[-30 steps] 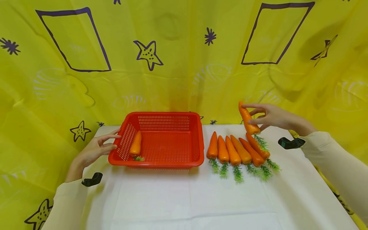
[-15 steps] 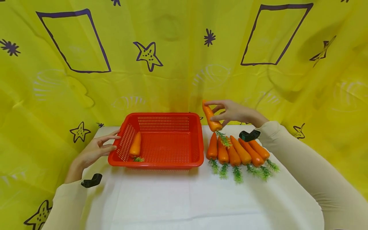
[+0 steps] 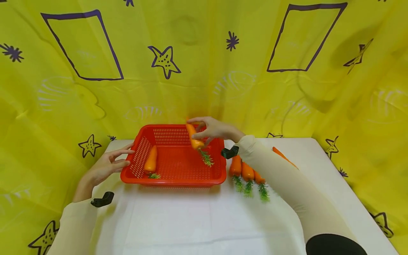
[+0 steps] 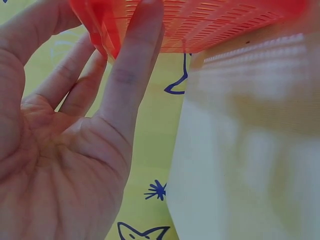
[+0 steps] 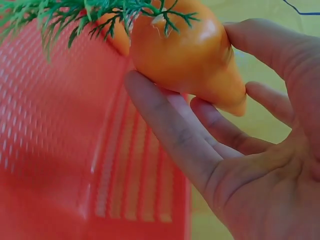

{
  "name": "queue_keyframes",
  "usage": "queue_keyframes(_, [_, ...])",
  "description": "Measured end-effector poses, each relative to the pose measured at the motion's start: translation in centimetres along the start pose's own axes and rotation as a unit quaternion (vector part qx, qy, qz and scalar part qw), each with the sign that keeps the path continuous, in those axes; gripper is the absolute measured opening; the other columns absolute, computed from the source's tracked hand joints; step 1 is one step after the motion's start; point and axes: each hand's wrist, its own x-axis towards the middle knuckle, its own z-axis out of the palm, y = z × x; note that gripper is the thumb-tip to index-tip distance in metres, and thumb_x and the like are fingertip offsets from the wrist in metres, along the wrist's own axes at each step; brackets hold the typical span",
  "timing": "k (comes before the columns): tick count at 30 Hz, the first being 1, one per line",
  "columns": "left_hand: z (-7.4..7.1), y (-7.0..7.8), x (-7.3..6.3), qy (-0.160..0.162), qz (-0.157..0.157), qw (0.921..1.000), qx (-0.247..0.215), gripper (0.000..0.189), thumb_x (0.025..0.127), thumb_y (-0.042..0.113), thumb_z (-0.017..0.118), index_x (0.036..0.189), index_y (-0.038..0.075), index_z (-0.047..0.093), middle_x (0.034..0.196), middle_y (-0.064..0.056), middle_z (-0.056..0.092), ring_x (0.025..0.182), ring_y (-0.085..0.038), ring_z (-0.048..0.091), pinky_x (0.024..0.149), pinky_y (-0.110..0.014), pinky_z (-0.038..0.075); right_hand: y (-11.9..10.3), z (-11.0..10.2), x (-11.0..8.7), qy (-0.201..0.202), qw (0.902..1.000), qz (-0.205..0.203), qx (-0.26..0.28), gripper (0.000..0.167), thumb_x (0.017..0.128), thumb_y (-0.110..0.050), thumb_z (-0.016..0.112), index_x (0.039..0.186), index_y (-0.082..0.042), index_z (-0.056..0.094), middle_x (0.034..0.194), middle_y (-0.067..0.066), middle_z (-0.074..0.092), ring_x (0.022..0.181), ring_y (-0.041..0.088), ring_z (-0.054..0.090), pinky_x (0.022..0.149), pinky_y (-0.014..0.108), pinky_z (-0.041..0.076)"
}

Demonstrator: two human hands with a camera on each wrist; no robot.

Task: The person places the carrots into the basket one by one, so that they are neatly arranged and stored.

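Observation:
My right hand (image 3: 213, 129) pinches an orange carrot (image 3: 192, 136) between thumb and fingers over the right part of a red plastic basket (image 3: 178, 183). The carrot's tip points up and away, and its green leafy top (image 5: 100, 17) hangs toward the basket floor. At the basket's left end, my left hand (image 3: 106, 164) touches the rim with fairly straight, spread fingers; in the left wrist view its thumb (image 4: 142, 45) lies against the outer wall. Inside the basket, along its left side, lies another carrot (image 3: 151, 159), leaves toward the front.
To the right of the basket lies a row of carrots (image 3: 236, 167) with green tops, several of them hidden under my right sleeve (image 3: 280, 177). A white cloth (image 3: 178, 219) covers the table. Behind it hangs a yellow patterned curtain (image 3: 197, 92).
My right hand has carried the carrot leftward from above the right end of the row to over the basket. The left hand and the basket have stayed in place.

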Motion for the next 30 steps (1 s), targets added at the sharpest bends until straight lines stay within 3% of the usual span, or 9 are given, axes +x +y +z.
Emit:
queue_keyframes(5, [0.1,-0.1,0.1,0.002,-0.002,1.0,-0.001,0.043,0.102,0.005,0.063,0.142,-0.008,0.052,0.17,-0.016,0.018,0.121,0.001,0.059,0.085,-0.032,0.06,0.0,2.6,2.9,-0.003,0.9995,-0.002,0.032,0.071,0.098,-0.012,0.071,0.161,-0.014,0.037,0.133,0.022,0.055,0.098,0.029,0.068,0.083,0.055,0.059])
queue_keyframes(12, [-0.1,-0.4,0.0,0.001,-0.004,1.0,0.006,0.044,0.103,0.007,0.062,0.143,-0.008,0.051,0.17,-0.015,0.017,0.122,0.003,0.058,0.086,-0.032,0.06,0.2,6.1,6.6,-0.015,0.996,0.027,0.084,0.072,0.098,-0.01,0.07,0.161,-0.012,0.035,0.13,0.022,0.057,0.077,0.027,0.061,0.085,0.057,0.058])
queue_keyframes(18, [-0.2,-0.4,-0.1,0.001,-0.003,1.0,0.006,0.045,0.103,0.007,0.062,0.143,-0.009,0.05,0.17,-0.015,0.017,0.121,0.001,0.059,0.085,-0.032,0.06,1.4,8.0,9.2,-0.018,0.9924,0.058,0.107,0.071,0.099,-0.01,0.07,0.161,-0.012,0.036,0.12,0.02,0.067,0.077,0.028,0.069,0.081,0.053,0.06])
queue_keyframes(24, [-0.1,-0.2,-0.2,0.004,-0.01,0.9999,0.007,0.044,0.102,0.007,0.063,0.143,-0.007,0.052,0.17,-0.016,0.016,0.121,0.003,0.058,0.085,-0.032,0.06,2.5,9.4,10.8,-0.01,0.9907,0.085,0.106,0.07,0.096,-0.011,0.073,0.159,-0.012,0.041,0.119,0.015,0.064,0.08,0.028,0.07,0.075,0.046,0.062])
queue_keyframes(30, [-0.1,-0.2,-0.1,0.002,-0.015,0.9998,0.01,0.044,0.103,0.009,0.063,0.143,-0.004,0.053,0.171,-0.013,0.017,0.118,-0.003,0.062,0.087,-0.03,0.058,3.3,10.4,11.5,-0.013,0.9873,0.101,0.122,0.069,0.095,-0.009,0.075,0.157,-0.011,0.043,0.116,0.016,0.063,0.076,0.029,0.07,0.074,0.047,0.062])
